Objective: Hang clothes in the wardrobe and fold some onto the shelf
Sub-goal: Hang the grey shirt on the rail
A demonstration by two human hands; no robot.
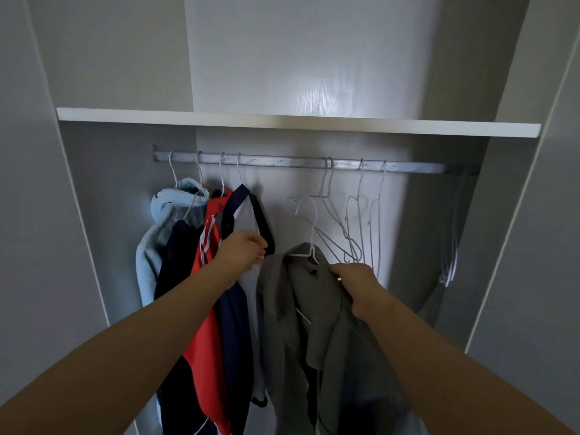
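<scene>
Bare wire hangers [348, 215] dangle in a loose tangle from the right half of the rail [282, 163]. A further pale bunch [450, 265] hangs blurred at the far right. A grey left panel [28, 215] and a grey right panel [558, 215], possibly open doors, flank the opening. A soft sheen [317, 89] lies on the back wall above.

Shelf [298, 122]: above the rail, spanning the wardrobe.
Rail [282, 163]: under the shelf, running left to right.
Hung clothes [201, 246]: on the rail's left end, side by side.
Bare hangers [354, 215]: on the rail's right half.
Jacket [314, 309]: below the rail, between my left hand [244, 251] and my right hand [357, 277], in front of the bare hangers.
</scene>
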